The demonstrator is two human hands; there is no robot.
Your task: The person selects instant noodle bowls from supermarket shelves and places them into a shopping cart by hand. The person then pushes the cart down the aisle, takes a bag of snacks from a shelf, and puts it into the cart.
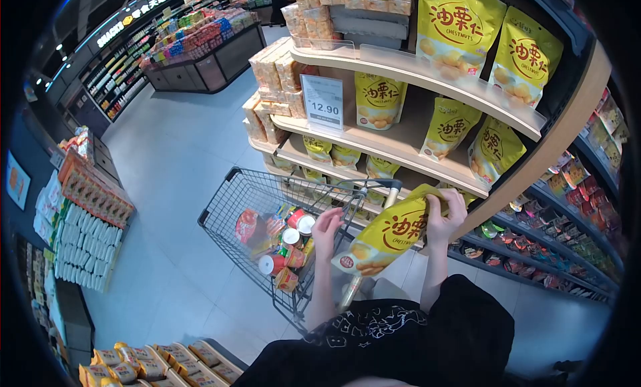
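A yellow bag of chestnuts (pixel 384 235) hangs tilted in front of my body, its printed front facing up. My right hand (pixel 446 215) pinches it by the top corner. My left hand (pixel 328 228) is raised just left of the bag, fingers loosely curled and apart, with nothing in it. Below and beyond it stands a wire shopping cart (pixel 220 207). Inside the cart lie several packages, among them a red-and-white tub (pixel 271 264) and a red round package (pixel 250 225). The bag covers part of the cart's handle (pixel 351 293).
Curved wooden shelves (pixel 394 141) ahead hold more yellow chestnut bags (pixel 461 30) and a 12.90 price sign (pixel 323 103). Hanging snack packs (pixel 527 253) line the right. Stacked packages (pixel 87 243) stand left, and a display of yellow packs (pixel 143 363) is at lower left.
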